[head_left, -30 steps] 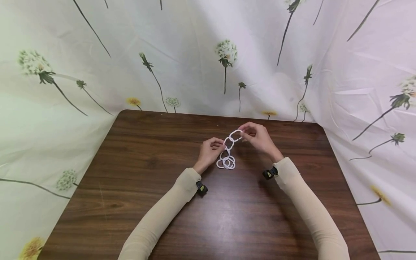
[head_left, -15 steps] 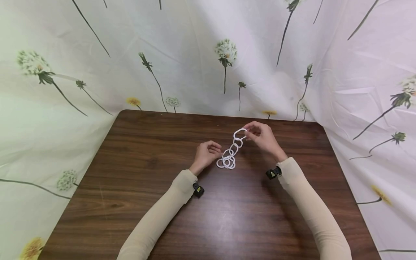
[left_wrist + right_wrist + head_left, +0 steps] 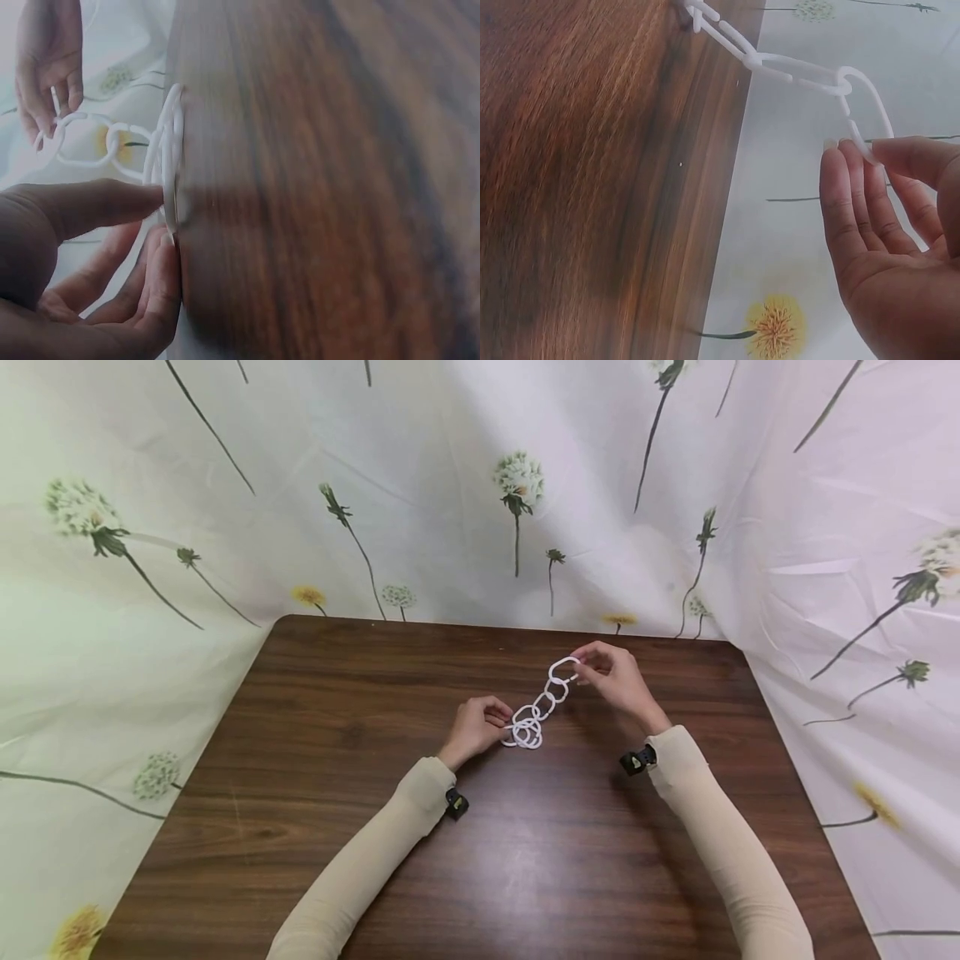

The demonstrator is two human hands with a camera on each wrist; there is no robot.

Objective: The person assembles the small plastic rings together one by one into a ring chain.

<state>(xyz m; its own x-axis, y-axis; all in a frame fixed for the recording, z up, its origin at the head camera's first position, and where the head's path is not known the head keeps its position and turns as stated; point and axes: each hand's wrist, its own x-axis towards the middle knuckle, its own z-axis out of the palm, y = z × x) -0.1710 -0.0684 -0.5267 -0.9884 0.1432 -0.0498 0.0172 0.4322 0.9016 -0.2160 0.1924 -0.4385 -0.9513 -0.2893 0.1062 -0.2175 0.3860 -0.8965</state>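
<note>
A chain of white plastic links (image 3: 172, 142) runs slantwise between the two hands. Its near end lies as a small overlapping heap on the brown table, while the far end is lifted toward the right. My right hand (image 3: 613, 681) pinches the end link (image 3: 883, 109) between thumb and fingers, above the table. Low by the heap, my left hand (image 3: 474, 727) has thumb and fingertips on either side of a link at the heap's left edge. The left wrist view shows that thumb pressed to the link's face. Small gaps show in some links.
The brown wood-grain table (image 3: 360, 693) spreads around the hands, its far edge close behind the right hand. White cloth (image 3: 450, 510) printed with dandelions hangs behind and at both sides. A black strap device (image 3: 637, 761) sits on each wrist.
My right hand has drawn the end link rightward, stretching more of the chain out of the heap. My left hand has left an upper link and come down to the heap's left edge.
</note>
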